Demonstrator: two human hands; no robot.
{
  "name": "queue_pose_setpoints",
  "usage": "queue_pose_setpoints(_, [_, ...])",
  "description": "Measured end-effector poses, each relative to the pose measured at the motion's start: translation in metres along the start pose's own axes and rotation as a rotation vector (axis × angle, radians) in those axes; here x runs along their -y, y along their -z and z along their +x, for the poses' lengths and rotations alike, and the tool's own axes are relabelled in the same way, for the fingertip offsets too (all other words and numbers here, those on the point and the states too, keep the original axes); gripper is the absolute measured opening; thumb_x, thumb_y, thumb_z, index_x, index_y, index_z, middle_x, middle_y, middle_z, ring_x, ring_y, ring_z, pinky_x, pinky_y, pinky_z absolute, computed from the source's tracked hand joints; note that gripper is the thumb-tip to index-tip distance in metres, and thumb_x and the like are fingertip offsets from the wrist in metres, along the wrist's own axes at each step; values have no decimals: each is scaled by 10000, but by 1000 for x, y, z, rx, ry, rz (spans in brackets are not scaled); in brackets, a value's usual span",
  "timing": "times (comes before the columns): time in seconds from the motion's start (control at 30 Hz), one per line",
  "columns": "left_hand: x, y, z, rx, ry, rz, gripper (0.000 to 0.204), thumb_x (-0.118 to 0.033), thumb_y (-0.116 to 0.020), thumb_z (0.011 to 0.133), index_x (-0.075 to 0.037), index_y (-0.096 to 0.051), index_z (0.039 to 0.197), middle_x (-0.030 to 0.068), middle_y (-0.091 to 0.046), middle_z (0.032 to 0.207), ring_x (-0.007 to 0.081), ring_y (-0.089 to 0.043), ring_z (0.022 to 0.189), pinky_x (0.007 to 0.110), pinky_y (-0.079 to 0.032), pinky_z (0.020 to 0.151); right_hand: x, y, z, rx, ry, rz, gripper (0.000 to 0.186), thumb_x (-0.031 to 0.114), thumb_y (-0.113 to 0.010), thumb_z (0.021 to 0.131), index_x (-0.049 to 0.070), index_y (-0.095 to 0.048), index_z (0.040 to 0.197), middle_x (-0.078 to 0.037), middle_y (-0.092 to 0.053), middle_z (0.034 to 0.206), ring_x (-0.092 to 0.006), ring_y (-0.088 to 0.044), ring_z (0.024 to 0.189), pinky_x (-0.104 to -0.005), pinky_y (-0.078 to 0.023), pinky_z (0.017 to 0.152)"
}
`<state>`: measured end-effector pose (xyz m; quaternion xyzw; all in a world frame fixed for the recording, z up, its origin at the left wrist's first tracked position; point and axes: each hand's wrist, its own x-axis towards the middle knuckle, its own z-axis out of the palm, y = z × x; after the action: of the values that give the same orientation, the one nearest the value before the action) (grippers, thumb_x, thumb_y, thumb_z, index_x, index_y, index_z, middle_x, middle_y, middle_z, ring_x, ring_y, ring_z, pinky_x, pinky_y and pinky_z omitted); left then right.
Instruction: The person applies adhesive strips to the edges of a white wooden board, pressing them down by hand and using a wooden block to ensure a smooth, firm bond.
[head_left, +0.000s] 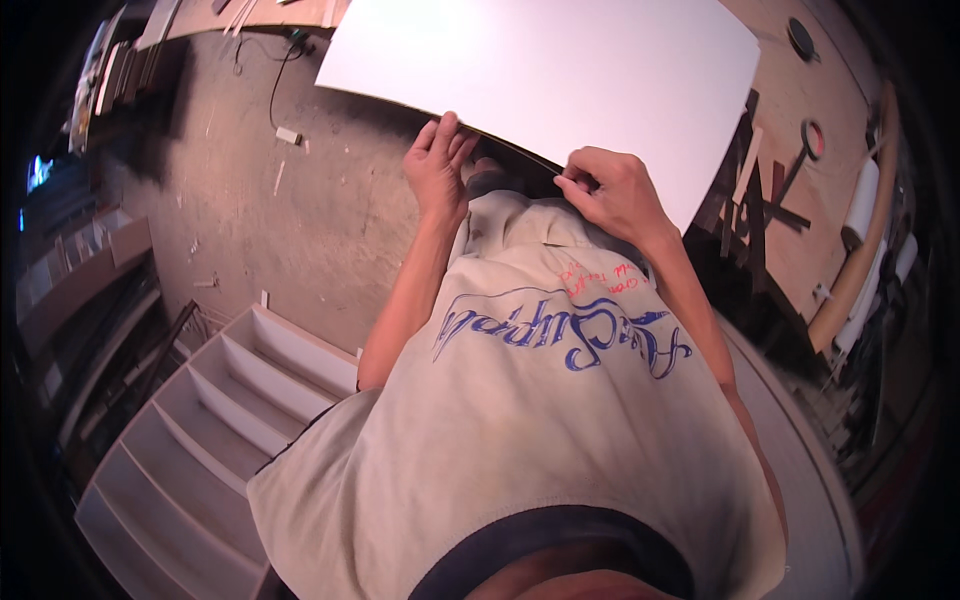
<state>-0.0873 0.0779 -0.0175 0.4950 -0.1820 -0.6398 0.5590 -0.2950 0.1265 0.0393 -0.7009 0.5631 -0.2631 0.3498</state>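
A large white panel (560, 75) lies in front of me, its near edge running between my two hands. My left hand (438, 175) is at this edge, palm turned toward me, its loosely bent fingers partly apart and their tips against the edge. Farther right, my right hand (615, 190) is closed in a pinch beside the same edge. A thin, yellowish line runs along the edge between the hands; whether it is a separate strip I cannot tell. What the right fingertips pinch is too small to name.
A pale shelf unit with several compartments (215, 400) is at my lower left. On the right, dark strips (755, 205) and a round tape roll (812, 140) lie on a wooden board (785, 255), near long rolls (862, 205). A cable (275, 95) trails over the concrete floor (330, 190).
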Motion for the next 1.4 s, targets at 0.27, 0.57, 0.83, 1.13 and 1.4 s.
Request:
queue_pose_setpoints(0.27, [-2, -1, 0, 32, -7, 69, 233, -159, -667, 841, -2, -578, 989, 35, -596, 925, 135, -597, 873, 272, -536, 767, -3, -7, -5, -88, -1, 41, 113, 79, -655, 737, 12, -565, 723, -74, -546, 624, -154, -518, 521, -274, -424, 514])
queue_pose_setpoints(0.57, [26, -13, -33, 134, 164, 130, 125, -109, -647, 848, -2, -586, 823, 61, -619, 793, 152, -623, 760, 280, -536, 761, -7, -11, -8, -171, 44, 96, 80, 55, -650, 753, 7, -592, 779, -75, -564, 658, -147, -525, 539, -265, -430, 527])
queue_pose_setpoints(0.83, [25, -34, -49, 150, 256, 222, 178, -130, -693, 812, -13, -559, 801, 81, -614, 802, 158, -629, 755, 308, -547, 782, -19, 47, -65, -623, -333, 113, 106, 108, -689, 781, 29, -628, 817, -27, -554, 645, -70, -477, 562, -213, -400, 505])
queue_pose_setpoints(1.13, [29, -24, -39, 222, 152, 252, 227, -120, -696, 811, 47, -549, 856, 124, -622, 835, 189, -640, 773, 324, -555, 777, -78, 42, -98, -534, -642, 205, 463, 360, -775, 698, -25, -586, 871, -57, -566, 649, -100, -489, 566, -282, -415, 532])
queue_pose_setpoints(1.4, [50, -19, -50, 290, 191, 196, 233, -150, -649, 851, 44, -524, 883, 128, -598, 908, 232, -634, 881, 348, -537, 813, -66, 38, -96, -441, -655, 271, 416, 339, -752, 741, -28, -582, 833, -43, -568, 592, -62, -439, 533, -240, -365, 501])
